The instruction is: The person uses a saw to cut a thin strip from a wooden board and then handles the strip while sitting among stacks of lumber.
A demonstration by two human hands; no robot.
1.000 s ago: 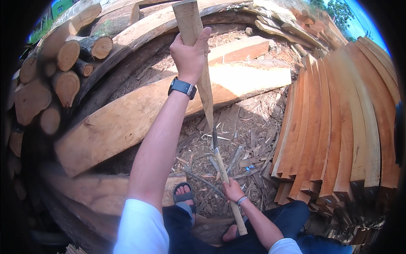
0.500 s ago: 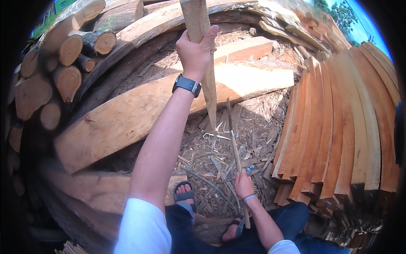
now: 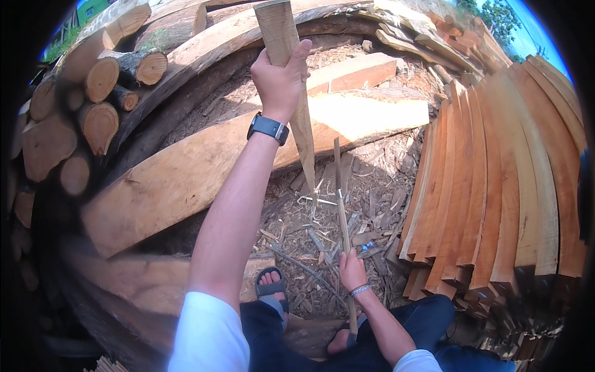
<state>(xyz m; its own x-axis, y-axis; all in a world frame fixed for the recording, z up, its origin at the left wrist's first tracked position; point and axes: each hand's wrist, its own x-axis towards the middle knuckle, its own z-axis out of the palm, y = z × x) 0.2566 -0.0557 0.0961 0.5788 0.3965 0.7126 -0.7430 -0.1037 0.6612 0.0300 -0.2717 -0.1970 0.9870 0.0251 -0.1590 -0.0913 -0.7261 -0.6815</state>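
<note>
Tapered wd stake nr dk blade

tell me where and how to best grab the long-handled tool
Probably by the wooden handle, from the near right side, as the right hand does: it looks slim enough for a fist to wrap, and it runs back toward the near side while the narrow dark blade points away.

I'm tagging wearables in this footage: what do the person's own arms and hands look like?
The left hand is gloveless, with a wide dark wristband; the right hand is gloveless too, with a thin greyish bracelet. White sleeves leave the forearms bare.
</note>
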